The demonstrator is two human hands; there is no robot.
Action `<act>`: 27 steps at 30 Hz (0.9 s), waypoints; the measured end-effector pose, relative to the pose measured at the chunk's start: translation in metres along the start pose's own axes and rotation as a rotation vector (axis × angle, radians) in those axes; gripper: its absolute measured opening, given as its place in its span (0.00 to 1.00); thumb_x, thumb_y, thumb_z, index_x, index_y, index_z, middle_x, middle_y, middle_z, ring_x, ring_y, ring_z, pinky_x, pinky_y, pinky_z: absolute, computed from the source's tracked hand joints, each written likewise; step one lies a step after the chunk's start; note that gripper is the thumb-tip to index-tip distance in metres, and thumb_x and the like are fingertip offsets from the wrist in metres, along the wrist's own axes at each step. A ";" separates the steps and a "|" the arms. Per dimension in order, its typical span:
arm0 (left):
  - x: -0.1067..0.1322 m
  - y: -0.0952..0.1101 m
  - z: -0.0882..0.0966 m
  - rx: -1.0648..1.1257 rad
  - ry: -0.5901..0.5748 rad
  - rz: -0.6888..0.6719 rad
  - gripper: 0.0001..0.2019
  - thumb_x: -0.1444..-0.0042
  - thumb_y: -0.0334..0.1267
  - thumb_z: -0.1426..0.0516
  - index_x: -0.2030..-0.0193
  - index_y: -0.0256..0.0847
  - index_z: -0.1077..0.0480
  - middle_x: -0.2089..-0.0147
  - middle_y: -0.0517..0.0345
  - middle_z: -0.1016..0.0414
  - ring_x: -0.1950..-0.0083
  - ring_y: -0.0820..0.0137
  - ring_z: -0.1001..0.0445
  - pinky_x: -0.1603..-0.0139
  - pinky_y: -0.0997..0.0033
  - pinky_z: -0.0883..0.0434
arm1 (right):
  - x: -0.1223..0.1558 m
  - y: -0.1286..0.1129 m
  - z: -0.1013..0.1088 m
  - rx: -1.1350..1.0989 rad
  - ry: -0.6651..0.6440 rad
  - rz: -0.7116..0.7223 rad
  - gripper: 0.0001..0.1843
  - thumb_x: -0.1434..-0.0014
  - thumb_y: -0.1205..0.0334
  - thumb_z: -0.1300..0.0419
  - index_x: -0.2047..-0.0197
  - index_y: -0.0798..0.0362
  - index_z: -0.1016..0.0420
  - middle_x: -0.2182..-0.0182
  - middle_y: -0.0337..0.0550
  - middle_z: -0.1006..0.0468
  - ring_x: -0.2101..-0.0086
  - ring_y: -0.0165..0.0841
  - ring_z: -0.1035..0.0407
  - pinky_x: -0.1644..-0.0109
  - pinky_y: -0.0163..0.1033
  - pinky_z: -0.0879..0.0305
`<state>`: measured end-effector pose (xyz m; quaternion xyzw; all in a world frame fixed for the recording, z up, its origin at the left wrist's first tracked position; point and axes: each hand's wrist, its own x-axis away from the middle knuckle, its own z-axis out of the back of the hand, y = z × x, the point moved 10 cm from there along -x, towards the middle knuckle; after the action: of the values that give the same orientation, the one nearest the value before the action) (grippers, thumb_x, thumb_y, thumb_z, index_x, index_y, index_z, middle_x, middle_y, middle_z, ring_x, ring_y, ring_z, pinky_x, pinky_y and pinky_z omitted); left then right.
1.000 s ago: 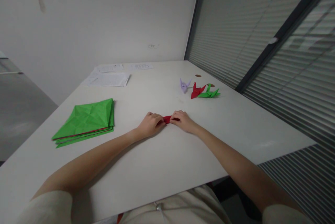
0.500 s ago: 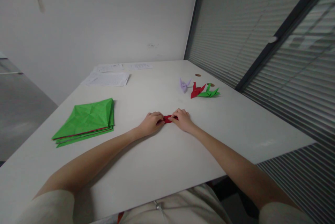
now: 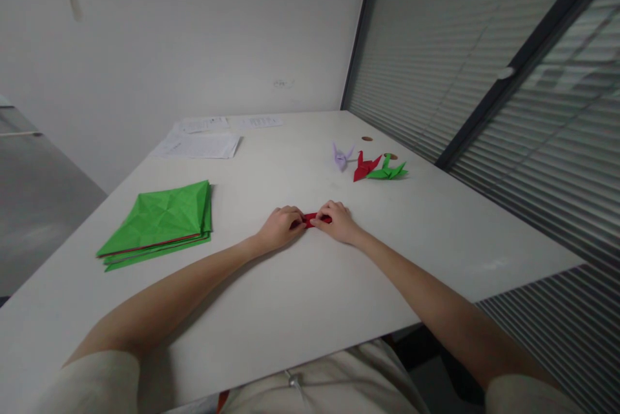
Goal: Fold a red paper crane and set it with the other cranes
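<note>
Hardly shifted at the bare left hand [image 3: 279,228], curled palm-down. Pinching a narrow folded red paper strip [image 3: 310,216] from both sides on the flat white table [image 3: 285,310], with the right hand [image 3: 339,223] arched slightly more than a second ago

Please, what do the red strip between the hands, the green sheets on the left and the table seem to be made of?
Red strip: probably matte paper, by its flat look, though partly hidden. Green sheets: seemingly thin, matte paper, by the creases and layered edges. Table: smooth, slightly glossy white, perhaps laminate, by its faint glare.
</note>
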<state>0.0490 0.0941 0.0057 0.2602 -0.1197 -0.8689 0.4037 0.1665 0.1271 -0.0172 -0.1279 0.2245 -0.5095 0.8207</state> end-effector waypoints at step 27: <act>0.004 0.009 -0.004 -0.159 -0.026 -0.029 0.10 0.37 0.36 0.49 0.62 0.39 0.26 0.57 0.51 0.23 0.56 0.66 0.27 0.56 0.65 0.34 | 0.000 0.008 -0.001 -0.007 0.013 -0.055 0.11 0.46 0.50 0.36 0.69 0.47 0.20 0.54 0.46 0.37 0.52 0.42 0.39 0.46 0.52 0.43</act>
<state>0.0546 0.0852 0.0049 0.2176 -0.0520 -0.8848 0.4087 0.1722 0.1307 -0.0219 -0.1336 0.2280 -0.5320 0.8045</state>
